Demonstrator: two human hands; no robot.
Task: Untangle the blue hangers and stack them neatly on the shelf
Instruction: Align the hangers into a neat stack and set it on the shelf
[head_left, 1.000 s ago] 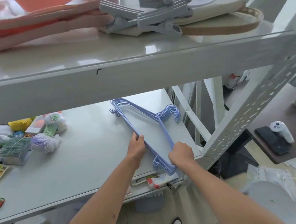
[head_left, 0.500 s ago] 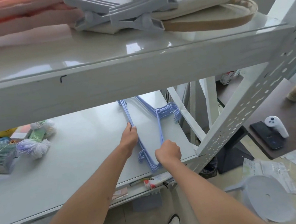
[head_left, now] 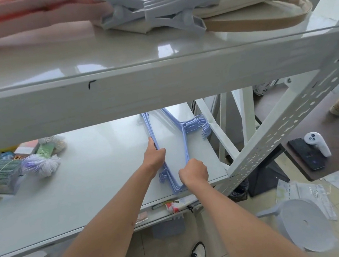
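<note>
A stack of several blue hangers [head_left: 184,139] lies flat on the white middle shelf [head_left: 98,177] near its right end, hooks pointing right toward the shelf's edge. My left hand [head_left: 154,156] rests against the left bar of the stack, forefinger stretched along it. My right hand [head_left: 193,172] is closed around the near right side of the stack, close to the shelf's front edge. The far ends of the hangers are hidden behind the upper shelf's front beam.
The upper shelf [head_left: 159,83] juts out above, carrying grey clip hangers [head_left: 164,9] and pink hangers [head_left: 27,15]. Yarn bundles [head_left: 40,165] and small packets lie at the middle shelf's left. A side table [head_left: 337,142] with phone, controller and cup stands right.
The hanger stack has swung to run more straight front to back. Both hands stayed on it, shifting slightly forward along its bars. The camera view drifted a little.
</note>
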